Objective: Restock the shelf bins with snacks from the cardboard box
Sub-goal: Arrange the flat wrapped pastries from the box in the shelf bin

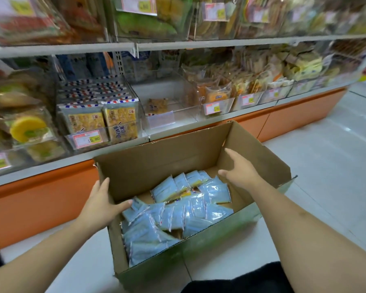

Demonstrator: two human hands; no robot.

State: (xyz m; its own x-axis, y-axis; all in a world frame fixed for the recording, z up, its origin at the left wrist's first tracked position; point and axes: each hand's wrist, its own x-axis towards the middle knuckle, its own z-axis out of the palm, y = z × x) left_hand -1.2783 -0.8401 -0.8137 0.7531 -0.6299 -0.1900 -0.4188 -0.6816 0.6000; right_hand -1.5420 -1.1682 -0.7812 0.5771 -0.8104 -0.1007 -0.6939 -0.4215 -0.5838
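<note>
Nearest, the cardboard box (190, 166) sits open on the floor, blue snack packets (178, 210) heaped in its near half. At eight o'clock the left hand (103, 200) rests on the box's left wall, thumb inside and fingers outside, probably steadying it. At two o'clock the right hand (240, 169) hovers over the packets, fingers spread and holding nothing, seemingly poised to scoop. Farther off at twelve o'clock, a nearly empty shelf bin (169, 112) with one packet (156, 105) looks like the destination.
</note>
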